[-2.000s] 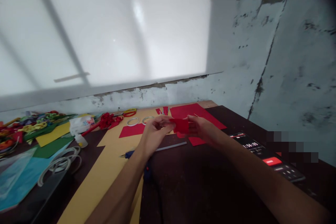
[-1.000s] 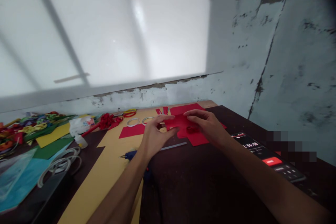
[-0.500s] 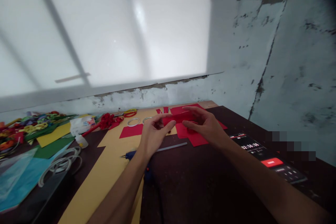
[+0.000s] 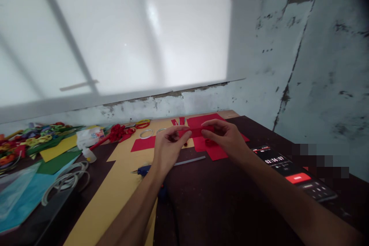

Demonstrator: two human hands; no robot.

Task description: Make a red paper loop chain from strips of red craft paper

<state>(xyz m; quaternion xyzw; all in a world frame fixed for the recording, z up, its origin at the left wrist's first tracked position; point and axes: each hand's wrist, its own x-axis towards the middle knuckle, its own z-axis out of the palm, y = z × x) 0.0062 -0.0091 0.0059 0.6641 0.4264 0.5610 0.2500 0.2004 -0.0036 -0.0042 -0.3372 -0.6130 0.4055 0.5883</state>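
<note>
A small strip of red paper is stretched level between my two hands, above the table. My left hand pinches its left end between thumb and fingers. At the other end my right hand grips it the same way. Behind and below lie flat red sheets, partly hidden by my hands. Under my left wrist rests a blue glue gun, and a grey glue stick lies to its right. Another red paper piece sits left of my left hand.
Yellow paper covers the table's middle left. A lit phone lies at right. Further left are a coiled white cable, a small white bottle, scissors, a red paper flower and coloured sheets.
My right fingers have closed down onto the red paper strip, which now looks narrower and flatter between my hands. My left hand has stayed nearly in place.
</note>
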